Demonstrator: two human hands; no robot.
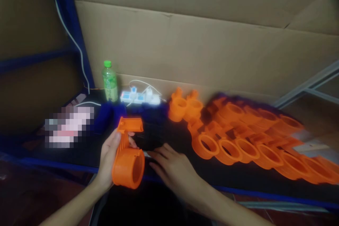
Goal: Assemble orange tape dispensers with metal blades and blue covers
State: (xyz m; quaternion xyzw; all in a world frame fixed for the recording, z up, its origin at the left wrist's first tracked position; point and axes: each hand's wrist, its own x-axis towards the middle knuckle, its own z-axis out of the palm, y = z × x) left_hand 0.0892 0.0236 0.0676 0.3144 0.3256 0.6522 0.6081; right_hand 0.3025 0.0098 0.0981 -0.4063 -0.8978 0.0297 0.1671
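Observation:
My left hand [107, 158] is closed around an orange plastic part [127, 167], held upright above the front edge of the bench. A short open cylinder forms its lower end, with a ribbed neck and a trough-like piece on top. Close by on the right, my right hand [174, 166] is closed, its fingers pinching a thin pale object [146, 154] that reaches toward the cylinder's rim. Most of that object is hidden, so its kind cannot be told. Rows of similar orange parts [247, 150] lie to the right of my right hand.
At the back stand a green-capped bottle [109, 84] and a white power strip [140, 97] with plugs and cables. A blurred-out pale item [70, 127] lies at left on the black bench top [169, 127]. Cardboard [201, 49] walls the back; a blue post [71, 24] rises at left.

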